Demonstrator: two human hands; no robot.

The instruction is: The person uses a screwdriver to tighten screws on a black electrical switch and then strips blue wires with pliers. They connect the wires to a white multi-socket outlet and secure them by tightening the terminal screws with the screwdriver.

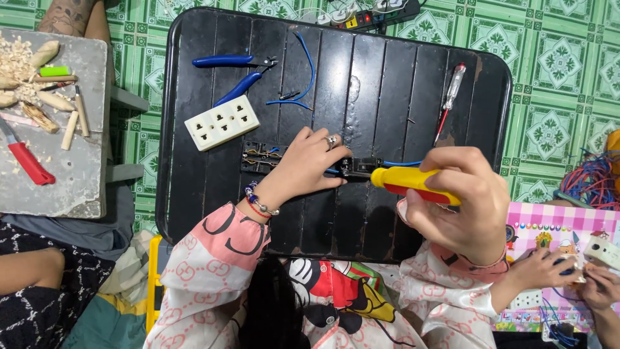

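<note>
**Both hands engaged at a small black part, centre of the tray**

Your left hand [309, 163] lies palm down on the black tray [387, 97], fingers curled closed over a small black electrical part [357, 168] and pinning it to the tray surface. A blue wire [402, 163] leaves that part to the right. Your right hand [464, 201] is clenched around the yellow-and-red screwdriver [413, 184]; the handle lies level and points left at the part. The tip is hidden behind the part and your fingers, so contact cannot be confirmed.

Surroundings: just left of your left hand sits an opened black socket base [259, 157] with metal contacts showing. Above it lies a cream socket faceplate [221, 122], tilted. Blue-handled pliers [234, 72] lie near the tray's top left, with loose blue wire offcuts [299, 81] beside them. A slim tester screwdriver with clear handle [450, 97] lies well apart at the upper right.

Off the tray: a grey board [61, 168] on the left carries wood shavings and a red-handled tool [27, 160]. At the lower right another person's hands [568, 274] work over a pink chequered sheet [555, 223].
</note>
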